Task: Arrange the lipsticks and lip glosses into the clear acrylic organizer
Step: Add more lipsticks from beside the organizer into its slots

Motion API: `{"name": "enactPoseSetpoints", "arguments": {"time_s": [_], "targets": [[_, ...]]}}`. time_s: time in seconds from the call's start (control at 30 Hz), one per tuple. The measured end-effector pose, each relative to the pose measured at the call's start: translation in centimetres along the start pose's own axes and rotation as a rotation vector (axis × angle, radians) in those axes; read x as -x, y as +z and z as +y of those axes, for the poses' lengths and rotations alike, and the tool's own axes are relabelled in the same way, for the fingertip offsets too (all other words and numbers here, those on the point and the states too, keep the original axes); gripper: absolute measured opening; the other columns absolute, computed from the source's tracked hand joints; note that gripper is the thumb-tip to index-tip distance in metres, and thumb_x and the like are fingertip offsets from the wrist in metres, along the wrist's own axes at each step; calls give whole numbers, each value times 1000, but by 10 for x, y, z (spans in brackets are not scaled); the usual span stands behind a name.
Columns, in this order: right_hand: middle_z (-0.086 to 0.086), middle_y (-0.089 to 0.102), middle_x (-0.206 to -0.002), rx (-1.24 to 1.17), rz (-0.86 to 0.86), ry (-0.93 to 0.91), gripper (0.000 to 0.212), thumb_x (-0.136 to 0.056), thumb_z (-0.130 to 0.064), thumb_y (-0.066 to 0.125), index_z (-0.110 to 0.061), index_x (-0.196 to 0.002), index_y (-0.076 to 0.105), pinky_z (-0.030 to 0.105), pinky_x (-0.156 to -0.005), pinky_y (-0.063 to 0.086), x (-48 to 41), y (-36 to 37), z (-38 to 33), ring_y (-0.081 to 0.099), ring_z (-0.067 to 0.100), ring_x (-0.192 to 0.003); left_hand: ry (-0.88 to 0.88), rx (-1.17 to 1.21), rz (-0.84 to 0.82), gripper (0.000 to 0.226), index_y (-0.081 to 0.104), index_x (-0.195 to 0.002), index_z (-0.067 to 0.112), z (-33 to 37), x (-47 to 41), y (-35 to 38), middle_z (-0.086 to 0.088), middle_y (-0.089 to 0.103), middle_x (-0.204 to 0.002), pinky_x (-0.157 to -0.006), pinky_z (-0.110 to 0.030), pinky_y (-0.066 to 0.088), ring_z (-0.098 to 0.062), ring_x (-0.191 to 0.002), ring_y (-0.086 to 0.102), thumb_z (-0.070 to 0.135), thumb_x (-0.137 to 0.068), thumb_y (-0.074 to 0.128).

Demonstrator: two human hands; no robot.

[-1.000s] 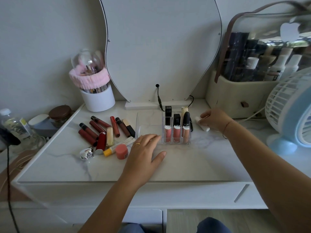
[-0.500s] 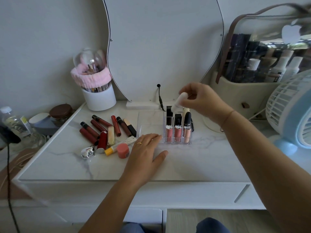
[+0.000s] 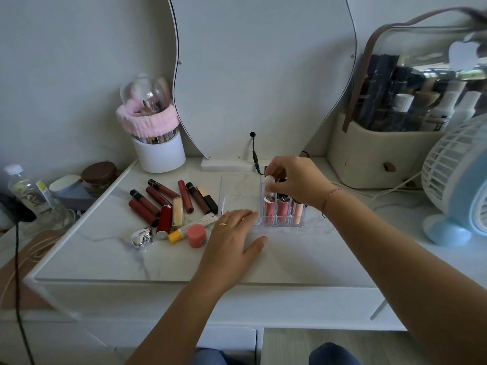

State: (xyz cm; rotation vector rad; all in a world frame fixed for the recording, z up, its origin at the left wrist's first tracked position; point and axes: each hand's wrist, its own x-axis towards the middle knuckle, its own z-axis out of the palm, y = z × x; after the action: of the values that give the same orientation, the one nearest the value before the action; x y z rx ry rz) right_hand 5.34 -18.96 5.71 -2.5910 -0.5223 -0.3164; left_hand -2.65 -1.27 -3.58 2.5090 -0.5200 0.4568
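Head camera view looked down on a white marble-patterned vanity top (image 3: 105, 254) where a person worked with two bare hands. The right hand (image 3: 295, 180) hovered over the clear acrylic organizer (image 3: 237, 198), its fingers pinched together on a small white tube (image 3: 268, 184) held upright above the organizer's back left slots; whether the tube's base had entered a slot could not be told. Three pink lip glosses (image 3: 283, 212) stood upright in the organizer's front row, with darker tubes behind them mostly hidden by the hand. The left hand (image 3: 234, 238) lay flat on the tabletop, fingers spread apart and holding nothing, its fingertips touching the organizer's front left edge. To the left of that hand lay a loose cluster of lipsticks and lip glosses (image 3: 168, 204) in dark red, brown and gold, a yellow-capped tube (image 3: 184, 230) and a round pink pot (image 3: 196, 235). A white brush holder (image 3: 158, 151) wrapped in a pink headband stood at the back left, beside a mirror (image 3: 263, 75). A pale blue fan (image 3: 458, 185) stood at the far right
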Motion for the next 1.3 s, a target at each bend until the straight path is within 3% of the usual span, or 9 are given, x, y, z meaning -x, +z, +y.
{"name": "enactPoseSetpoints", "arguments": {"time_s": [0.2, 0.37, 0.43, 0.6, 0.7, 0.83, 1.0, 1.13, 1.3], "targets": [[-5, 71, -90, 20, 6, -33, 20, -80, -30, 70, -19, -96, 71, 40, -94, 48, 0, 0, 2, 63, 14, -87, 5, -7, -1, 51, 42, -137, 23, 0, 0, -1, 6, 43, -140, -110, -29, 23, -13, -132, 30, 44, -91, 48], [-10, 68, -80, -260, 181, 58, 20, -79, -28, 74, -19, -97, 72, 4, -68, 46, 2, -24, 27, 61, -4, -70, 20, -22, 0, 50, 41, -136, 23, 0, 0, -1, 7, 43, -139, -108, -24, 19, -12, -131, 31, 43, -91, 49], [-9, 69, -82, -320, 216, 127, 22, -78, -26, 75, -19, -99, 72, 1, -67, 44, 5, -30, 47, 62, -4, -70, 27, -32, 2, 50, 41, -136, 22, 0, 0, -1, 7, 43, -138, -107, -21, 16, -11, -130, 31, 43, -91, 49], [-6, 63, -94, -354, 30, 328, 33, -79, -28, 73, -24, -111, 67, 25, -84, 46, 18, -13, 91, 58, 10, -87, 19, -29, 2, 51, 41, -137, 23, 1, 0, 0, 8, 43, -138, -106, -19, 15, -10, -130, 30, 43, -90, 49], [-5, 58, -110, -342, -47, 358, 46, -81, -27, 72, -24, -125, 60, 23, -84, 37, 17, 6, 103, 52, 9, -102, 15, -34, -6, 51, 41, -137, 24, 1, 0, 0, 8, 43, -138, -107, -21, 17, -10, -131, 30, 44, -90, 48], [1, 59, -128, -321, -49, 280, 46, -86, -20, 66, -17, -131, 56, 30, -91, 42, 7, 17, 105, 49, 13, -89, 7, -28, -8, 50, 43, -136, 22, 1, -1, -2, 6, 44, -138, -109, -24, 21, -12, -131, 33, 41, -90, 51], [2, 68, -101, -342, -47, 269, 19, -87, -11, 62, -17, -104, 69, 20, -74, 45, 4, 23, 101, 55, 9, -70, -7, -35, -16, 51, 40, -137, 24, 1, -1, -1, 8, 42, -140, -108, -22, 17, -11, -132, 29, 44, -91, 48], [12, 67, -112, -331, -101, 290, 35, -85, -8, 65, -9, -120, 64, 32, -91, 46, 10, 14, 105, 59, 20, -89, 3, -37, -13, 51, 41, -137, 23, 1, 0, -1, 7, 43, -139, -108, -22, 17, -12, -132, 30, 42, -90, 49], [6, 63, -109, -342, -108, 330, 47, -79, -13, 73, -17, -123, 60, 23, -88, 44, 26, -4, 102, 62, 21, -96, 3, -35, -17, 52, 40, -137, 23, 0, -1, 0, 7, 42, -139, -110, -27, 21, -12, -132, 30, 43, -90, 48]]}}
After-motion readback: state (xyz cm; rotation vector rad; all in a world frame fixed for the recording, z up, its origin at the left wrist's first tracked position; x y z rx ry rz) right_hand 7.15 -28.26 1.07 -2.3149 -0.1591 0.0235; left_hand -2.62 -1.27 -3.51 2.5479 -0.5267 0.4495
